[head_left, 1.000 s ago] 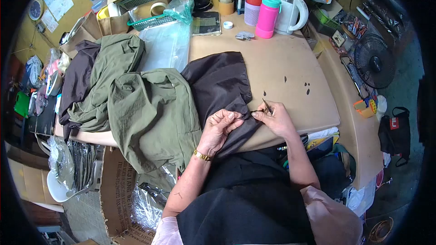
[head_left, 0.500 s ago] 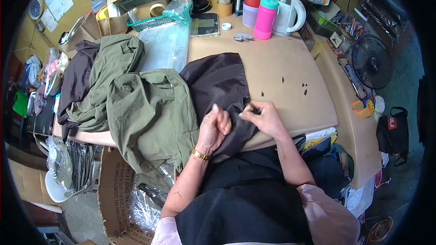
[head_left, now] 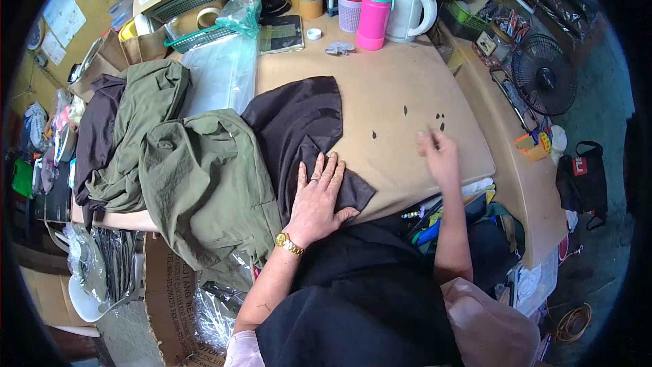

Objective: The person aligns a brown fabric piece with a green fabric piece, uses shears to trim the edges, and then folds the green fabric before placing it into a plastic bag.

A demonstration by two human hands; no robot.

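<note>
My left hand [head_left: 318,194] lies flat with its fingers spread, pressing on a dark brown lining fabric [head_left: 288,112]. The lining joins an olive green garment [head_left: 207,173] spread to its left, which hangs over the table's front edge. Out over the bare tabletop, my right hand [head_left: 441,155] is raised with its fingers curled together and slightly blurred. Whatever may be between those fingertips is too small to make out. Close by it are several small dark pieces [head_left: 442,126] on the table. A gold watch [head_left: 290,243] circles my left wrist.
Another olive garment [head_left: 155,95] with dark lining is heaped at left. Behind are a clear plastic sheet [head_left: 221,75], a pink bottle [head_left: 371,20] and a kettle [head_left: 406,10]. To the right stands a black fan [head_left: 545,76]. Below the table is a cardboard box [head_left: 163,292].
My left hand has opened from a curled pose and now lies flat on the lining. My right hand has left the fabric and moved right, toward the dark pieces. The view has shifted slightly.
</note>
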